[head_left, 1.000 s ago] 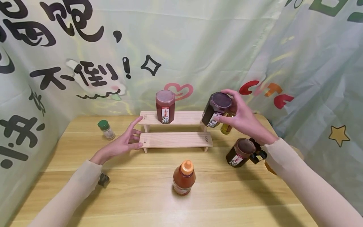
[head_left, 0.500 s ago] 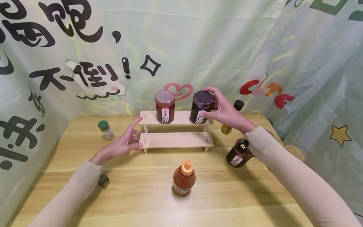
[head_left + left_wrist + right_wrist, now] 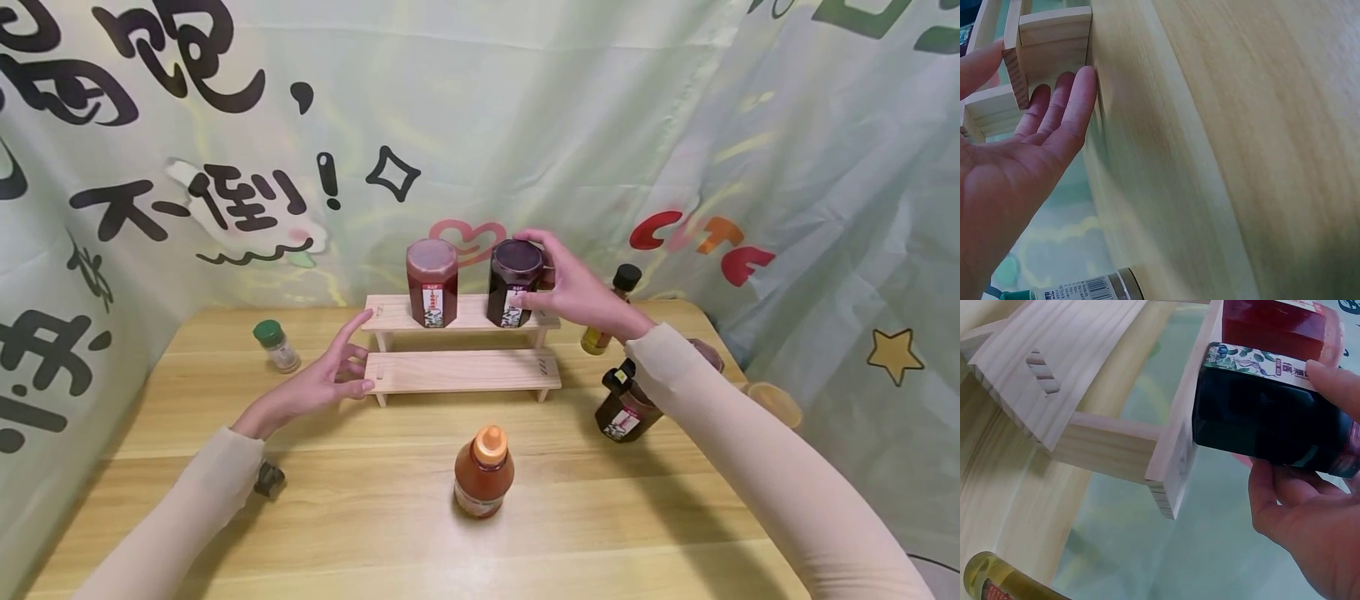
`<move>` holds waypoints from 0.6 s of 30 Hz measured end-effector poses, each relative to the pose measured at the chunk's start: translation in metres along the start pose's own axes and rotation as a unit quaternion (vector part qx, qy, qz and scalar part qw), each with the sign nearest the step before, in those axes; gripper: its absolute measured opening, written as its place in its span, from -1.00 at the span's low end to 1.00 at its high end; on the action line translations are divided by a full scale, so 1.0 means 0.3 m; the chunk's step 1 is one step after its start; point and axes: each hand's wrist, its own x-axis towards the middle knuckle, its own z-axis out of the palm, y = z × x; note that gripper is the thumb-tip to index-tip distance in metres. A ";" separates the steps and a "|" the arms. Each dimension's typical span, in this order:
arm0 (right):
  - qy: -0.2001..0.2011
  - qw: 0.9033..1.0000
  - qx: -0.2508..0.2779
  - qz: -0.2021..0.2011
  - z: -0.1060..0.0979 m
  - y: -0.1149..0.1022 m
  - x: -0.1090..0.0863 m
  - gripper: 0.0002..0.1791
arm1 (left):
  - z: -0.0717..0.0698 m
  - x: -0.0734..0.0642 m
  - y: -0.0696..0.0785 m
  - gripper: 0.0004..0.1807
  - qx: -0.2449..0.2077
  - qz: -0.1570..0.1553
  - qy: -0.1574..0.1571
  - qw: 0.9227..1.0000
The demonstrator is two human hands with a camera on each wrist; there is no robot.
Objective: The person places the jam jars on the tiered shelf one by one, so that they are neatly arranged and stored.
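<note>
On the upper step of a two-step wooden stand (image 3: 465, 372) a red jam jar (image 3: 432, 283) stands at the left. My right hand (image 3: 576, 289) grips a dark purple jam jar (image 3: 502, 283) beside it, thumb on the front label and fingers round the back. In the right wrist view the dark jar's base (image 3: 1202, 403) meets the upper board. My left hand (image 3: 315, 385) is at the stand's left end. Its thumb touches the lower board in the head view, and its fingers (image 3: 1075, 103) lie extended beside the end support.
A green-capped spice shaker (image 3: 279, 350) stands left of the stand. An orange-capped sauce bottle (image 3: 483, 479) is in front. To the right are a black-capped oil bottle (image 3: 596, 340) and another dark jar (image 3: 622, 419), partly behind my right forearm.
My right hand has carried the dark jar leftward from beyond the stand's right end onto the upper step, going from tilted to upright, closer to the red jar. My left hand stays put.
</note>
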 end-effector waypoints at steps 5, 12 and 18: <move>-0.001 1.000 -0.019 0.006 0.008 -0.015 0.009 0.05 | -0.001 0.000 -0.008 0.25 -0.006 0.003 -0.004 1.000; -0.008 1.000 -0.007 0.001 0.021 -0.022 0.023 0.05 | 0.002 0.002 -0.013 0.25 -0.010 0.004 -0.004 1.000; -0.015 1.000 0.012 0.008 0.019 -0.025 0.022 0.03 | 0.001 0.003 -0.010 0.25 -0.013 0.001 -0.005 1.000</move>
